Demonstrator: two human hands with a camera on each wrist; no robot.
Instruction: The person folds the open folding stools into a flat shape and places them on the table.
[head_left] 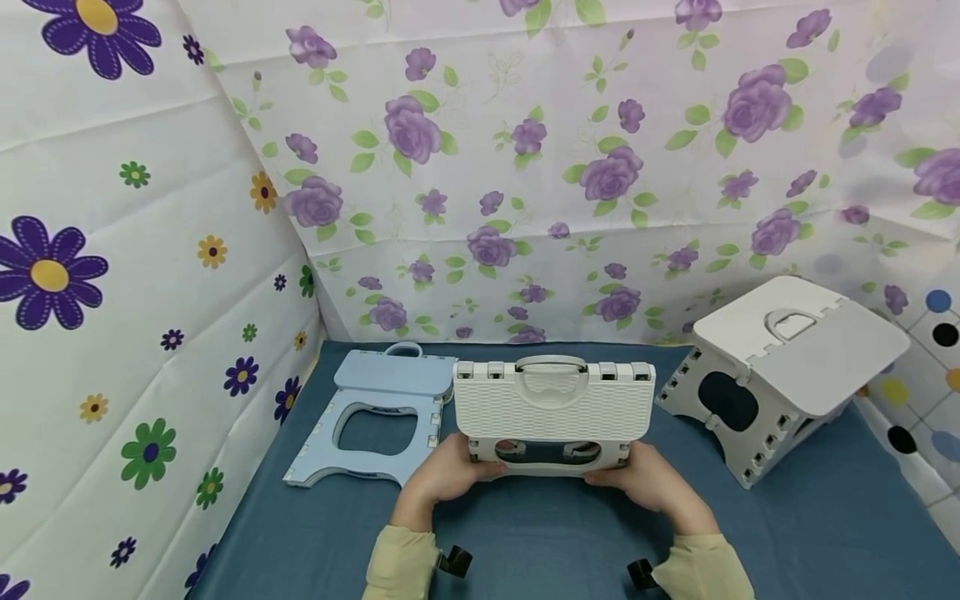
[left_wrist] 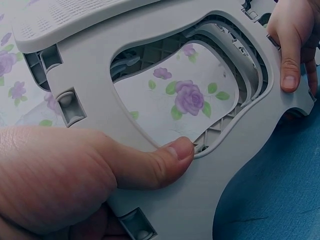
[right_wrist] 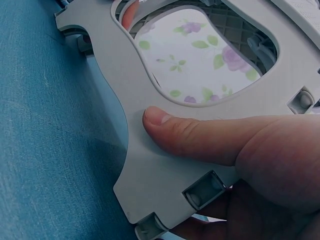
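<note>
From the head view, I see a person in pale yellow sleeves (head_left: pixel 402 562) with a white folding step stool (head_left: pixel 555 419) at the middle of a blue table cover (head_left: pixel 555 537). The left hand (head_left: pixel 444 477) grips its left lower end and the right hand (head_left: pixel 651 479) its right one. Its textured panel faces the person, with the carry handle (head_left: pixel 551 362) along the upper edge. Just to the left, a light blue folding stool (head_left: pixel 393 372) lies low and flattened. Well to the right, a second white folding stool (head_left: pixel 847 346) stands opened on its legs. A rose-printed sheet (head_left: pixel 480 183) hangs at the far side, a daisy-printed sheet (head_left: pixel 172 367) at the left.

From the left wrist, the left thumb (left_wrist: pixel 145 165) presses on the held stool's leg panel (left_wrist: pixel 192 205), its tip at the edge of the rounded cutout. The right hand holds the other end.

From the right wrist, the right thumb (right_wrist: pixel 200 134) lies along the same panel below the cutout, while the fingers (right_wrist: pixel 192 229) wrap behind, partly hidden. Roses show through the opening.
</note>
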